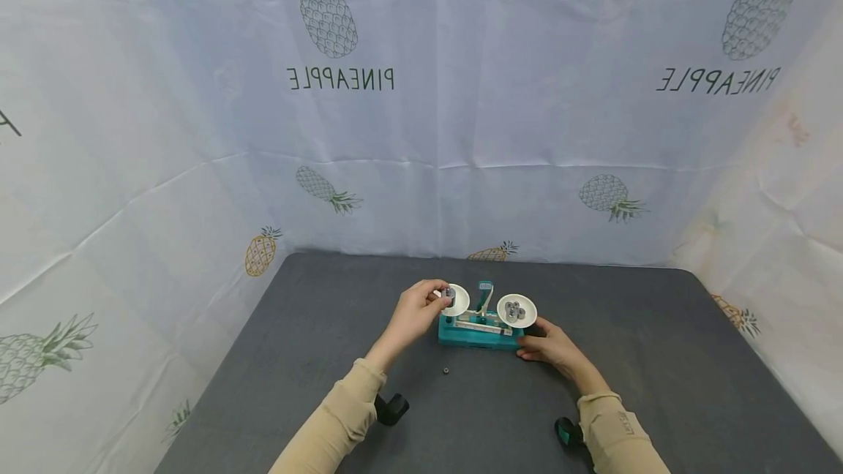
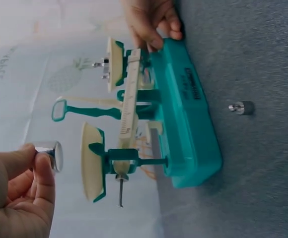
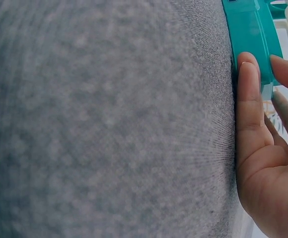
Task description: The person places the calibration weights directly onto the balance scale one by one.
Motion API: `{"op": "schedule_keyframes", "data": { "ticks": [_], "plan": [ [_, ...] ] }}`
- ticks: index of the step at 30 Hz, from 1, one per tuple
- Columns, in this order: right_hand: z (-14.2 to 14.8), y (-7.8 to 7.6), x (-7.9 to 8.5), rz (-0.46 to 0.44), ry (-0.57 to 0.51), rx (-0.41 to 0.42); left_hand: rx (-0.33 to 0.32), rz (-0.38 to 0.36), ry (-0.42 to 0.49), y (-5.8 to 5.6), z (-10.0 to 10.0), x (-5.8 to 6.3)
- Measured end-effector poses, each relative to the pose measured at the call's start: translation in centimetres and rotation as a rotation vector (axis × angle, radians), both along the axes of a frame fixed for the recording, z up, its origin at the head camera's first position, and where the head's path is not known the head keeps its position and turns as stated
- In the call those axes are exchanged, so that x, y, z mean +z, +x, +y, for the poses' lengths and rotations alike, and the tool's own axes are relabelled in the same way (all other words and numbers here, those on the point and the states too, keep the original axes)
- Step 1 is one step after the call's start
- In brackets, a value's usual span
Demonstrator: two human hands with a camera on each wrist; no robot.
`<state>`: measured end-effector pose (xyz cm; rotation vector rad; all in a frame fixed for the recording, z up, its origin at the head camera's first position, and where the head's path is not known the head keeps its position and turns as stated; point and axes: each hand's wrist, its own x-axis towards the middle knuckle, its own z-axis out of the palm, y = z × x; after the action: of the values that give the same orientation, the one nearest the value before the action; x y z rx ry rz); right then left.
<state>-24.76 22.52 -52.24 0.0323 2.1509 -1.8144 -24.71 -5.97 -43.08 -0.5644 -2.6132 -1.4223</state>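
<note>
A teal balance scale (image 1: 477, 339) with two cream pans stands on the table. My left hand (image 1: 415, 311) pinches a shiny metal weight (image 2: 50, 153) between thumb and fingers, held just above the left pan (image 1: 463, 303). In the left wrist view a gap shows between this weight and the pan (image 2: 91, 161). Several small metal weights (image 1: 513, 310) stand in the right pan (image 1: 530, 313). At the right end of the base, my right hand (image 1: 552, 347) grips it, thumb on top and fingers along the front side (image 3: 251, 94).
One small knobbed weight (image 1: 446, 370) stands on the grey table (image 1: 487, 415) in front of the scale. Black devices (image 1: 393, 409) are worn at both wrists. A white curtain (image 1: 461, 123) printed with pineapples hangs behind the table and along its sides.
</note>
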Motion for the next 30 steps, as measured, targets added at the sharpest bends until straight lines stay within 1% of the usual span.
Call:
{"op": "schedule_keyframes", "data": {
  "ticks": [8, 12, 18, 25, 30],
  "plan": [
    [-0.1, 0.1, 0.1, -0.001, -0.013, 0.005, 0.031, -0.002, -0.042, -1.4, 0.9, 0.6],
    [0.0, 0.0, 0.1, 0.004, -0.014, 0.002, 0.039, 0.002, -0.073, -1.8, 1.4, 0.9],
    [0.1, 0.0, 0.1, 0.005, -0.016, 0.009, 0.061, 0.017, -0.145, -2.0, 1.8, 1.0],
    [0.0, 0.1, 0.1, 0.004, -0.006, 0.01, 0.084, 0.034, -0.179, -2.2, 1.7, 0.6],
    [-0.1, 0.1, 0.1, 0.01, -0.001, 0.009, 0.062, 0.057, -0.192, -2.2, 1.7, 0.4]
  ]
}}
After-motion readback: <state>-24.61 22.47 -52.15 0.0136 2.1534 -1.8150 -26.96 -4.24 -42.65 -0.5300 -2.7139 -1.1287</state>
